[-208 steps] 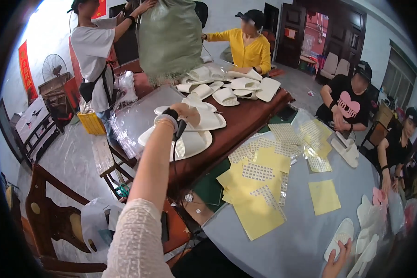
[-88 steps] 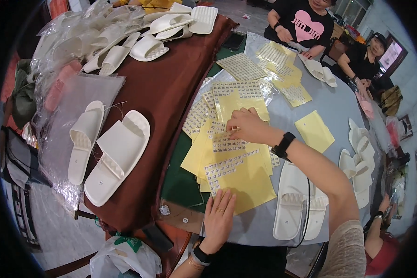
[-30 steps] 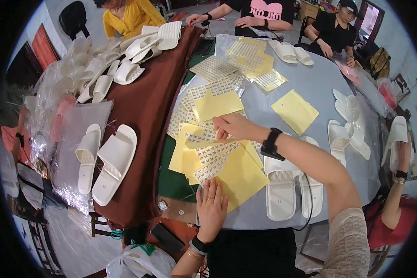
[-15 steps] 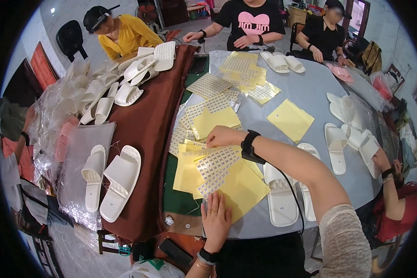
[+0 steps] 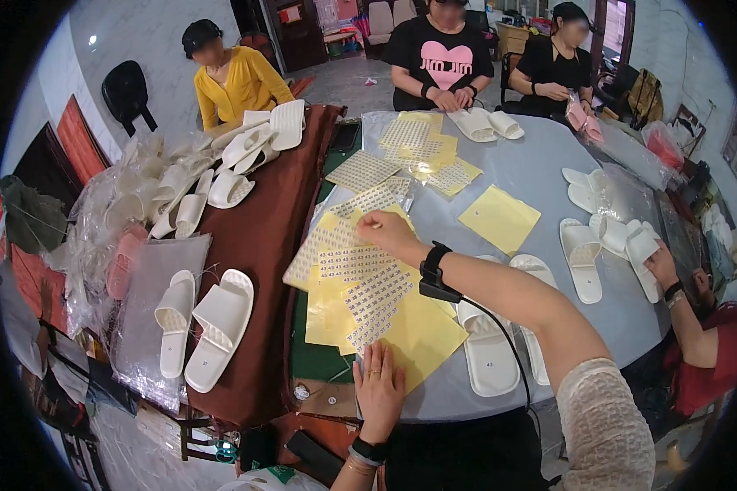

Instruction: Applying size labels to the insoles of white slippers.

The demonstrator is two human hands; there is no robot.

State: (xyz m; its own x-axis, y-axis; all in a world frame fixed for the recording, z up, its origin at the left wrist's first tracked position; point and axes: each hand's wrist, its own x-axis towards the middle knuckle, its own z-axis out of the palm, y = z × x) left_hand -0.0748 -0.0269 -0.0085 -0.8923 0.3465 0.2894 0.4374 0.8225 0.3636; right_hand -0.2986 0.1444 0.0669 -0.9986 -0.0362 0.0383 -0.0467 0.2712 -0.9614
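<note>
My right hand pinches the edge of a sticker sheet, which tilts up over the left of the pile and looks slightly blurred. Under it lies another sheet of small printed stickers. Nearer to me, my left hand rests with fingers stretched out at the lower edge of a partly used sticker sheet. Bare yellow backing paper spreads beneath that sheet. A white slipper lies sole-down to the right of the pile, its mate partly behind my right forearm.
A brown cloth at left bears a pair of white slippers, plastic bags and more slippers. Further sticker sheets and a yellow sheet lie farther off. Several people sit around; a co-worker's hand touches slippers at right.
My right hand has lifted a sticker sheet leftward, baring a printed sheet below. My left hand stays put. Across the table, a person's hands have come to the far slippers.
</note>
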